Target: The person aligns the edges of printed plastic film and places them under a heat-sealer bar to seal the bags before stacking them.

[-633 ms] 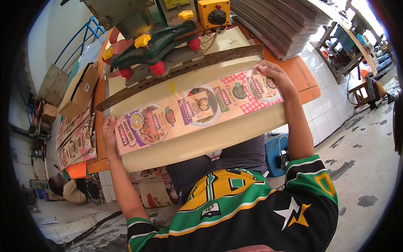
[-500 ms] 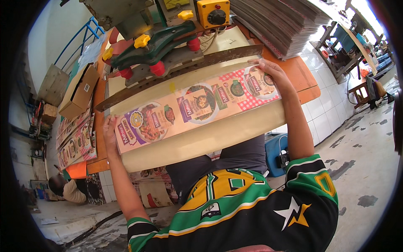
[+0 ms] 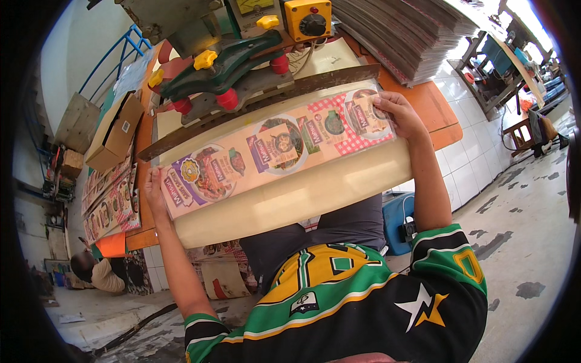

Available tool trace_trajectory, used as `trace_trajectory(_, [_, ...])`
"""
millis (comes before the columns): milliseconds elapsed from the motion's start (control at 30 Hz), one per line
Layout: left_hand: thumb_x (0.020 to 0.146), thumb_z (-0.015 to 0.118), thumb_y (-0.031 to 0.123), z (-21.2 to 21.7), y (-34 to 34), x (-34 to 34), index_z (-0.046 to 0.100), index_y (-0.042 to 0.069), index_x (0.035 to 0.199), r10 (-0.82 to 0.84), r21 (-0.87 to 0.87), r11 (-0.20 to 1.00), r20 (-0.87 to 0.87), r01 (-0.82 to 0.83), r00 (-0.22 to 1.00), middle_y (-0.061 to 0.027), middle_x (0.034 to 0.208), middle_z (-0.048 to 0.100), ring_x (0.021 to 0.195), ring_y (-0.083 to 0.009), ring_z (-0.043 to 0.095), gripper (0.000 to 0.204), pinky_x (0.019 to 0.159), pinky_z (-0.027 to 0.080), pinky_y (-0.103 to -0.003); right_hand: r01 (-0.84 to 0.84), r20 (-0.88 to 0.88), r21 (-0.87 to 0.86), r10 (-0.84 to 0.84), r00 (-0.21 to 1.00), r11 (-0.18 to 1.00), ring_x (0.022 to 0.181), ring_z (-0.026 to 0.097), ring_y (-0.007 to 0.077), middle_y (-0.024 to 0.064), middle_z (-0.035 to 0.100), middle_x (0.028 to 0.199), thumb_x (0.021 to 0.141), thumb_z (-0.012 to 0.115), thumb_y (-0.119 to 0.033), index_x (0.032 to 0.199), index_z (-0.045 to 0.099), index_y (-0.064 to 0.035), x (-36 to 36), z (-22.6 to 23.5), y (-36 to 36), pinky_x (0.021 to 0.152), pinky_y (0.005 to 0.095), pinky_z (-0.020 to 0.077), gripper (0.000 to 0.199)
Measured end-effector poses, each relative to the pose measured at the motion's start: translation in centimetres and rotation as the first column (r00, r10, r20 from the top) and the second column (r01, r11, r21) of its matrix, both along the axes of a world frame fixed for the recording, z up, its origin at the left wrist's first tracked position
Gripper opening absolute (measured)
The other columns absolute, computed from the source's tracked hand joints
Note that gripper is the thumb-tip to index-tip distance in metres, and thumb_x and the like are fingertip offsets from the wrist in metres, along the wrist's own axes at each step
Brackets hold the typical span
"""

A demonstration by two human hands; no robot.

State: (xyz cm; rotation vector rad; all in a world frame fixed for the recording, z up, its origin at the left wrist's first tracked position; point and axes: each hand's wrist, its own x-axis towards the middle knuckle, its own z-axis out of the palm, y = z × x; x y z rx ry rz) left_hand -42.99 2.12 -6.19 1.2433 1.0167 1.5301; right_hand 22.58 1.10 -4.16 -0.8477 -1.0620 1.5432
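Observation:
A long, glossy printed sheet with pictures of food bowls and a red checked patch is stretched out between my hands. My left hand pinches its left end. At the far right corner, my right hand grips it with the thumb and bent fingers. Under the sheet is a pale cream work surface with a rounded front edge. Just beyond the sheet runs a dark metal bar of a press. The press's green arm carries yellow knobs and red cylinders above the bar.
A yellow control box with a black dial sits behind the press. Tall stacked sheets stand at back right on the orange table. At left are an open cardboard box and more printed sheets. Another person is low at far left.
The printed sheet has shifted slightly to the left. My right hand has moved a little nearer to me, its fingers now more bent at the sheet's end.

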Motion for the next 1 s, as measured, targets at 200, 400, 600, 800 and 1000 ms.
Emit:
trace_trajectory(200, [0.104, 0.063, 0.028, 2.6, -0.9, 4.2, 0.063, 0.003, 0.112, 0.011, -0.068, 0.998, -0.007, -0.012, 1.000, -0.0041, 0.102, 0.070, 0.089, -0.0078, 0.066, 0.027, 0.076, 0.055, -0.022, 0.130, 0.002, 0.023, -0.130, 0.992, 0.991, 0.079, 0.069, 0.0074, 0.0064, 0.073, 0.096, 0.102, 0.064, -0.021, 0.112, 0.067, 0.0055, -0.1, -0.2, -0.2, 0.070, 0.0236, 0.0581, 0.028])
trace_trajectory(400, [0.102, 0.064, 0.021, -0.4, 0.1, -0.4, 0.056, -0.004, 0.134, -0.143, -0.130, 0.982, -0.035, 0.138, 0.989, -0.0102, 0.121, 0.069, 0.102, -0.0140, 0.068, 0.041, 0.087, 0.055, -0.026, 0.125, -0.007, 0.044, -0.125, 0.992, 0.991, 0.078, 0.067, 0.0065, 0.0052, 0.072, 0.095, 0.101, 0.066, -0.022, 0.110, 0.067, 0.0049, -0.1, -0.4, 0.5, 0.069, 0.0238, 0.0576, 0.029])
trace_trajectory(600, [0.102, 0.063, 0.016, 2.1, -1.1, 3.7, 0.042, -0.002, 0.149, -0.081, -0.170, 0.984, -0.121, 0.059, 0.989, -0.0088, 0.117, 0.071, 0.092, -0.0085, 0.068, 0.055, 0.080, 0.055, -0.023, 0.183, 0.128, 0.060, -0.189, 0.974, 0.981, 0.077, 0.065, 0.0056, 0.0033, 0.071, 0.091, 0.099, 0.070, -0.025, 0.107, 0.068, 0.0039, -0.5, -0.1, 0.4, 0.066, 0.0227, 0.0519, 0.030])
trace_trajectory(800, [0.100, 0.067, 0.018, 2.3, -0.8, 3.5, 0.054, 0.004, 0.145, 0.154, -0.080, 0.965, -0.605, -0.252, 0.782, -0.0056, 0.098, 0.072, 0.076, -0.0051, 0.061, 0.049, 0.063, 0.048, -0.020, 0.362, 0.563, 0.242, -0.434, 0.703, 0.900, 0.070, 0.059, 0.0066, 0.0053, 0.069, 0.078, 0.094, 0.074, -0.027, 0.108, 0.067, 0.0024, -2.1, -1.1, 1.1, 0.060, 0.0248, 0.0445, 0.033])
trace_trajectory(1000, [0.098, 0.069, 0.020, 1.8, -0.1, 3.6, 0.073, 0.006, 0.125, 0.242, 0.042, 0.951, -0.717, -0.307, 0.654, -0.0022, 0.080, 0.065, 0.066, -0.0046, 0.047, 0.030, 0.057, 0.039, -0.023, 0.355, 0.700, 0.281, -0.443, 0.560, 0.892, 0.066, 0.061, 0.0103, 0.0102, 0.068, 0.074, 0.094, 0.072, -0.027, 0.117, 0.069, -0.0060, -3.6, 0.4, -0.2, 0.060, 0.0306, 0.0466, 0.031])
